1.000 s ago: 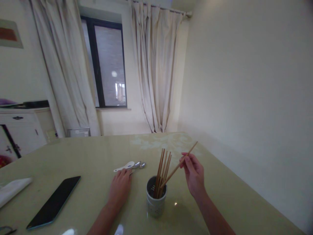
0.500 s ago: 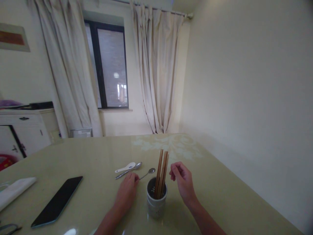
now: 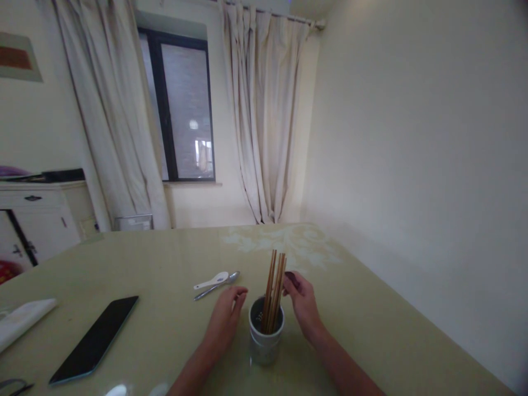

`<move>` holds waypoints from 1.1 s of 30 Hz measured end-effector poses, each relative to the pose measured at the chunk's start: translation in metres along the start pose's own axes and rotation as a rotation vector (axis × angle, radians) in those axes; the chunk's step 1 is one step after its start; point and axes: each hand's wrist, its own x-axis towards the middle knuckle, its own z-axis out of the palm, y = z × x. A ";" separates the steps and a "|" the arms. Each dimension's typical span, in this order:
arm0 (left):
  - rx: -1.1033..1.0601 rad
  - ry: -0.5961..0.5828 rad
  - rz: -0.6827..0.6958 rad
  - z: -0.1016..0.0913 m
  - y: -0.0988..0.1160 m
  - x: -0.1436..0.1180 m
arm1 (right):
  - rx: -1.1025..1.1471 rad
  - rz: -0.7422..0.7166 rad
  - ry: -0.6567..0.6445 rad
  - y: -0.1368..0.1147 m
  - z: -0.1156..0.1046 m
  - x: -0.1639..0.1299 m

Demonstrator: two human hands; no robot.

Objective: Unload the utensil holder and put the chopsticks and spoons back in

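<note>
Arms at the bottom middle of the frame, reaching up toward a cup. Left hand just left of the white cup, fingers curled in loosely near the rim, a spoon maybe tucked under them, too hidden to tell. Right hand just right of the cup, fingers bent and pinched close by the tops of the brown chopsticks; touching or not, hard to tell. Chopsticks standing up in the cup, a little tilted, bunched together. Cup sitting on the shiny green-yellow table, low in the middle of the frame.

Black phone lying flat at the lower left, well apart from the hands. White folded cloth at the far left edge. Dark bit of something at the bottom left corner, too cut off to tell.

Just above the left hand, a white spoon and a silver spoon side by side on the table, touching or nearly so.

Farther up, pale flower shapes on the table top near its far end. White cupboard at the middle left. Dark window in the upper middle, with long cream curtains on both sides. Plain wall across the right half. Small picture at the upper left.
</note>
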 end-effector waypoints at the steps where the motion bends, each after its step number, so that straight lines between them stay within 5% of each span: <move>1: 0.143 0.061 0.014 -0.006 -0.008 0.002 | 0.007 -0.022 0.082 -0.004 -0.007 0.005; 6: 0.758 0.102 -0.002 -0.028 -0.041 0.004 | 0.179 -0.133 0.408 -0.024 -0.046 0.024; 11: 0.889 0.054 -0.040 -0.027 -0.051 0.000 | 0.422 -0.070 0.382 -0.039 -0.049 0.022; 20: 0.756 -0.002 -0.067 -0.027 -0.036 0.005 | 0.201 -0.049 -0.095 -0.046 -0.004 -0.017; 27: 0.574 0.013 -0.060 -0.022 -0.024 0.004 | 0.056 -0.093 -0.138 -0.035 0.007 -0.029; 33: 0.213 0.102 0.002 -0.011 -0.016 0.003 | -0.034 -0.201 -0.058 -0.031 0.002 -0.026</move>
